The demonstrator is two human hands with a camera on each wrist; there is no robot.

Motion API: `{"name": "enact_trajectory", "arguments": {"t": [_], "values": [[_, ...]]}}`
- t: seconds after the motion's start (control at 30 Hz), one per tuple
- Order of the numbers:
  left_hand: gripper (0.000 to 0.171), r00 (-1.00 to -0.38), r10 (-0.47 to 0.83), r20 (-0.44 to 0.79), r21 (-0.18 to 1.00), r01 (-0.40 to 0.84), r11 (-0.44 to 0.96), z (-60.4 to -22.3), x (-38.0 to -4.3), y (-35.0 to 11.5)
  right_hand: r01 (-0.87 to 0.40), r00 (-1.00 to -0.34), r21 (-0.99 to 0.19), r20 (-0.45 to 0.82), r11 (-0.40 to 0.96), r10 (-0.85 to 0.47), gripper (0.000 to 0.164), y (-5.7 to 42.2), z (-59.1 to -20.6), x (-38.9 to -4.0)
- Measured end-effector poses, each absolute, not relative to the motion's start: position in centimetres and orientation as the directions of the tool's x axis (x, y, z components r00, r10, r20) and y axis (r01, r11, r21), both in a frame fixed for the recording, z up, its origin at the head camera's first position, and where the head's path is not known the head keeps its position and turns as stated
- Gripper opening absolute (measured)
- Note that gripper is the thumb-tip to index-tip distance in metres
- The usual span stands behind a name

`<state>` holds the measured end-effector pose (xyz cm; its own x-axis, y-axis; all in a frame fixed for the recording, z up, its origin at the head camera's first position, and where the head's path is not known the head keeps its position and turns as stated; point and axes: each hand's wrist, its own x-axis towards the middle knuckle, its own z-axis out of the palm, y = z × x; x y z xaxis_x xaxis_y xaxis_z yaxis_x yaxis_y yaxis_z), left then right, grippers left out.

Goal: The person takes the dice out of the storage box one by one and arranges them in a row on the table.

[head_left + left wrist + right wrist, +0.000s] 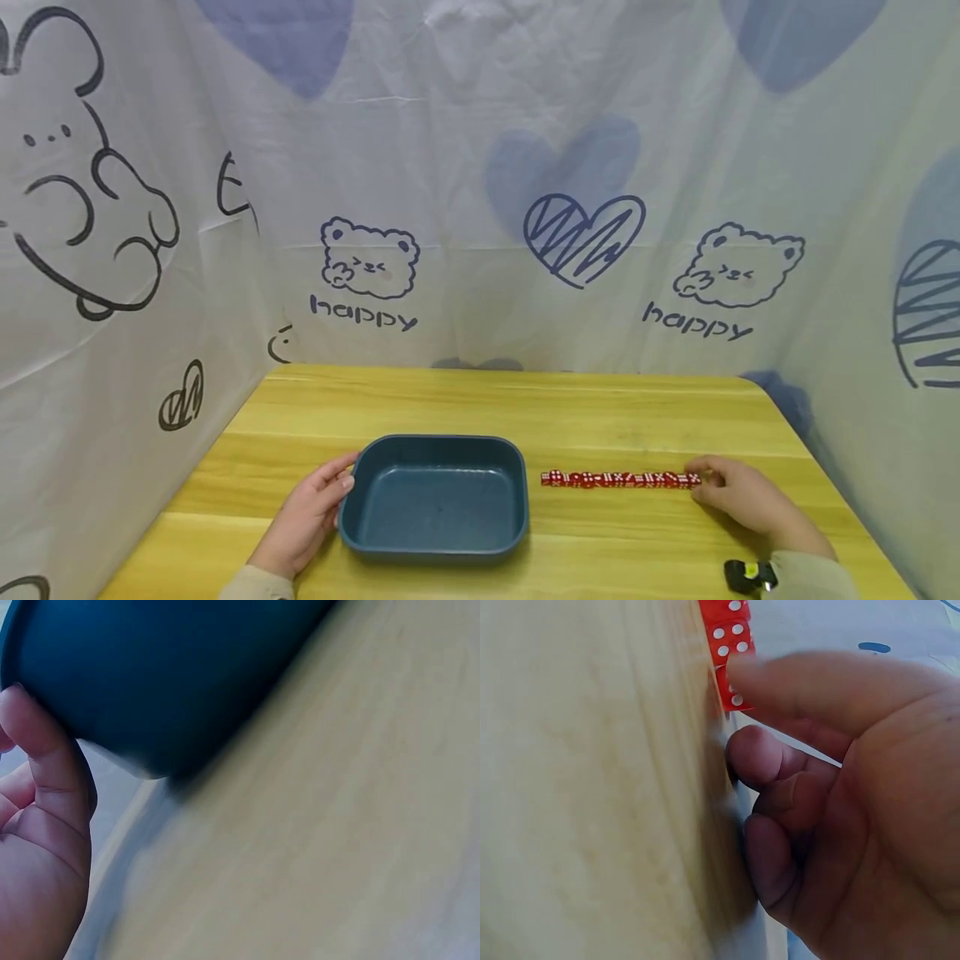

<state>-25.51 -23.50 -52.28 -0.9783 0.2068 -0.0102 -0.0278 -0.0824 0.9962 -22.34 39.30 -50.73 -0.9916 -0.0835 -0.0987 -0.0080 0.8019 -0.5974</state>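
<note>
A dark teal rectangular plastic tray (442, 504) with rounded corners sits on the table, its inside bare. My left hand (307, 512) grips its left side, thumb and fingers at the rim. The left wrist view shows the tray's outer wall (165, 682) beside my thumb. To the right of the tray runs a straight row of red dice (622, 480) with white pips, packed side by side. At the row's right end my right hand (750, 500) pinches the last die (733, 694) between thumb and index finger; the other fingers (769, 847) curl below, near the tabletop.
The yellow wood-grain table (615, 550) reaches back to a pale curtain (465, 167) printed with hearts and bears, which also hangs at both sides. A black strap-like device (750, 576) sits by the right sleeve (810, 577).
</note>
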Motion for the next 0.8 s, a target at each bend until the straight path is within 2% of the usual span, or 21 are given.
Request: {"name": "enact_trajectory", "arguments": {"t": [0.17,0.3,0.4,0.47,0.63,0.8], "values": [[0.055,-0.98,0.2,-0.016,0.997,-0.031,-0.068,-52.2,-25.8,-23.5,0.017,-0.989,-0.663,-0.119,0.748,-0.083,0.062,39.1,-50.8,-22.1],[0.051,-0.99,0.138,-0.027,0.999,-0.03,-0.018,-51.3,-26.3,-23.5,0.032,-0.987,-0.683,-0.135,0.729,-0.083,0.069,39.1,-50.6,-22.2],[0.047,-0.998,0.056,-0.013,0.995,-0.008,0.099,-50.1,-26.5,-23.7,0.015,-0.986,-0.678,-0.132,0.735,-0.102,0.07,39.1,-50.3,-22.3],[0.049,-0.999,0.03,0.015,0.969,0.022,0.247,-49.2,-26.6,-23.8,0.01,-0.984,-0.682,-0.137,0.731,-0.114,0.07,39.1,-49.9,-22.3],[0.064,-0.984,0.084,0.155,0.766,0.174,0.619,-47.2,-26.7,-24.3,-0.023,-0.985,-0.654,-0.113,0.756,-0.128,0.07,38.8,-49.2,-22.0],[0.069,-0.939,0.167,0.299,0.533,0.31,0.787,-46.2,-27.0,-23.8,-0.142,-0.989,-0.495,0.096,0.857,-0.108,0.066,38.3,-48.2,-21.5]]}}
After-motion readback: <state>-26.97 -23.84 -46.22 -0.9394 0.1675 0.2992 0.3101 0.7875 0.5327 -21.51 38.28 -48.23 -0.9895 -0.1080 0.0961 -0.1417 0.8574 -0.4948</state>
